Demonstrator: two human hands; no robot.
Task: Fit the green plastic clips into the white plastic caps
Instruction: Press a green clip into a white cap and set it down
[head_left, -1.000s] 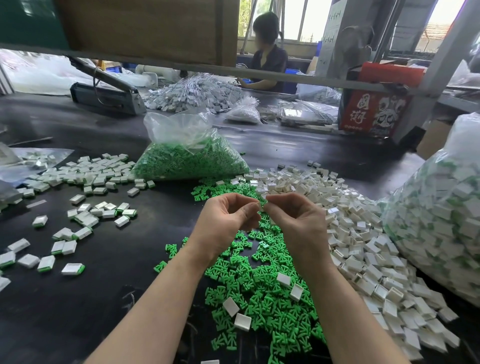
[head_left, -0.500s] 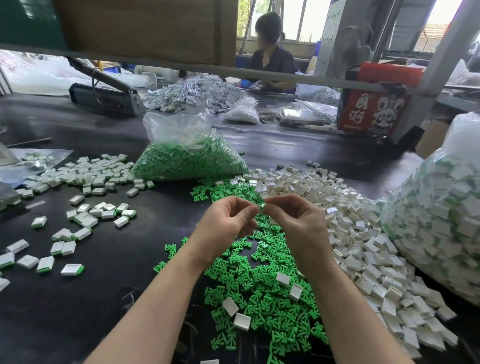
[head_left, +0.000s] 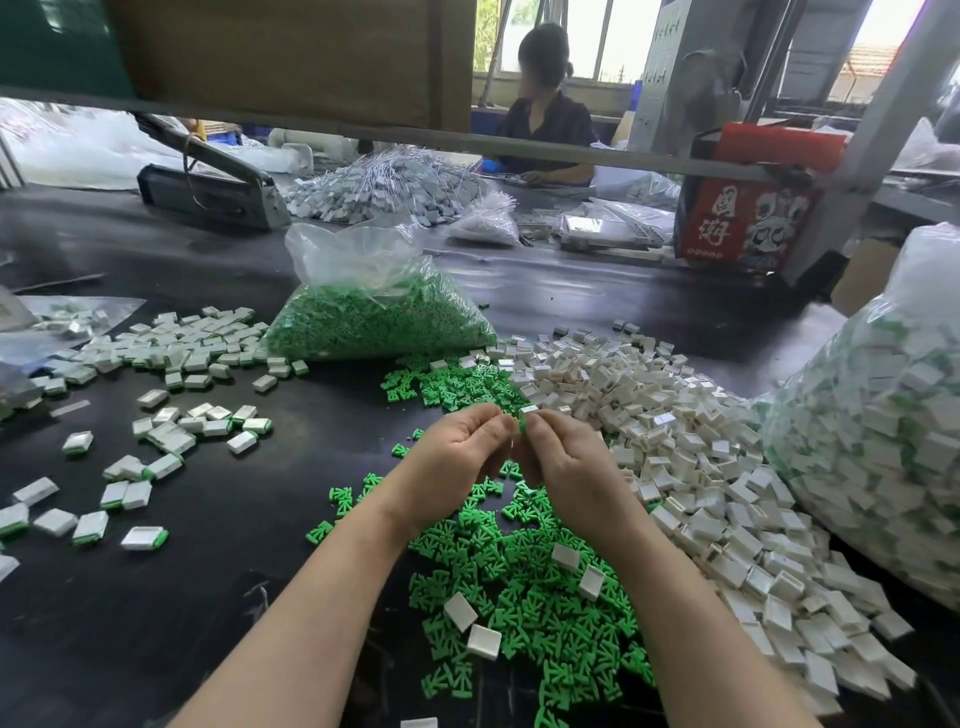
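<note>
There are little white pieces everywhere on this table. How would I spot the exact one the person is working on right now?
Start at the tied clear bag of green clips at the table's middle and come straight toward the camera to where the left hand and right hand meet. Pinched at their fingertips is one white cap with green showing beneath it. Unlike every other cap, it is lifted off the table, not lying in a pile.

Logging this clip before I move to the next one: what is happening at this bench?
A person is assembling small parts by hand above a black table. The right hand pinches a white cap with a green clip at its edge, and the left hand meets it, fingers curled in. Below lie loose green clips; empty white caps are heaped to the right, finished pieces scattered left. How far the clip is seated cannot be told.
</note>
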